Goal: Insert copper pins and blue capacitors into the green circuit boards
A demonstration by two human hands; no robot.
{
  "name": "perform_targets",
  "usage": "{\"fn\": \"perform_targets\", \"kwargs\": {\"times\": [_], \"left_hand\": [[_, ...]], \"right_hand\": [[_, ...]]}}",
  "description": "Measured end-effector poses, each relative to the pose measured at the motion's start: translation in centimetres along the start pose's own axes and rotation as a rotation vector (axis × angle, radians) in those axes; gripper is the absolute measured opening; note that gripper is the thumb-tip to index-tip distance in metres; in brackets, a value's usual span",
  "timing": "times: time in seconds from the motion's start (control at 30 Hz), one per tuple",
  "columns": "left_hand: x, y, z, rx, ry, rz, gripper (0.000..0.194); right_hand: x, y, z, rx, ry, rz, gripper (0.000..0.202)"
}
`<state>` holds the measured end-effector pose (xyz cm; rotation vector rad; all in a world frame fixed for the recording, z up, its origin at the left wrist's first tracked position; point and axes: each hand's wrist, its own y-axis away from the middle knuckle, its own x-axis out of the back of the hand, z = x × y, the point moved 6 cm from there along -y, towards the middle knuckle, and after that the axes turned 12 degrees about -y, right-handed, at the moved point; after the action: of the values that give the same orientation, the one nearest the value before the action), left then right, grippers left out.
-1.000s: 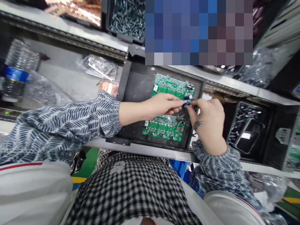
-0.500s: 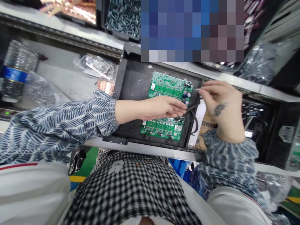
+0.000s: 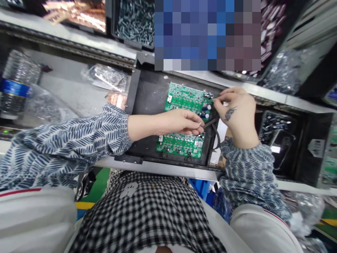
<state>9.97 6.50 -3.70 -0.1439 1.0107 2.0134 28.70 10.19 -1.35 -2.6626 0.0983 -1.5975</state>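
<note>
A green circuit board [image 3: 184,94] lies in a black tray [image 3: 147,95], its right side lined with several dark cylindrical capacitors [image 3: 206,107]. My left hand [image 3: 181,121] reaches across the board's middle, hiding part of it. Its fingers are curled, with the thumb against them and a tiny pale bit showing at the tips; what it is, I cannot make out. At the board's upper right corner, my right hand [image 3: 235,114] pinches thumb and forefinger together beside the capacitors. Anything between those fingertips is too small to name. A dark strap [image 3: 216,135] hangs at the tray's right edge.
Bins of small blue-grey parts [image 3: 135,26] and copper-coloured parts [image 3: 79,15] stand behind the rail. Left of the tray are a water bottle [image 3: 15,84] and a plastic bag [image 3: 107,77]. A black bin of small parts [image 3: 279,123] stands right.
My right hand has moved left, toward the board's upper right corner. My left hand's fingers, stretched out before, have curled and its thumb has closed in.
</note>
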Motion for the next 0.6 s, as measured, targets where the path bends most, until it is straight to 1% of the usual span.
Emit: {"fn": "perform_targets", "kwargs": {"times": [0.17, 0.27, 0.33, 0.37, 0.43, 0.5, 0.57, 0.6], "left_hand": [[0.4, 0.7, 1.3, -0.177, -0.213, 0.09, 0.008], [0.5, 1.0, 1.6, -0.177, -0.239, 0.137, 0.017], [0.8, 1.1, 1.8, -0.165, -0.215, 0.181, 0.019], [0.9, 1.1, 1.9, -0.163, -0.195, 0.202, 0.018], [1.2, 1.2, 2.1, -0.174, -0.144, 0.243, 0.017], [1.4, 1.1, 2.2, -0.206, -0.099, 0.256, 0.016], [1.2, 1.0, 2.0, -0.246, -0.095, 0.228, 0.016], [0.9, 0.9, 1.8, -0.268, -0.108, 0.202, 0.016]], "right_hand": [[-0.6, -0.6, -1.2, 0.034, 0.147, -0.07, 0.017], [-1.0, -0.9, -1.7, 0.055, 0.183, -0.095, 0.018], [-1.0, -0.8, -2.0, 0.028, 0.178, -0.122, 0.02], [-0.8, -0.5, -2.3, 0.012, 0.156, -0.115, 0.02], [0.1, 0.7, -3.2, 0.014, 0.054, -0.053, 0.021], [1.0, 2.5, -4.8, 0.078, -0.142, 0.006, 0.024], [1.1, 4.7, -6.3, 0.139, -0.378, 0.003, 0.026], [1.1, 5.7, -6.9, 0.157, -0.477, 0.0, 0.023]]}}
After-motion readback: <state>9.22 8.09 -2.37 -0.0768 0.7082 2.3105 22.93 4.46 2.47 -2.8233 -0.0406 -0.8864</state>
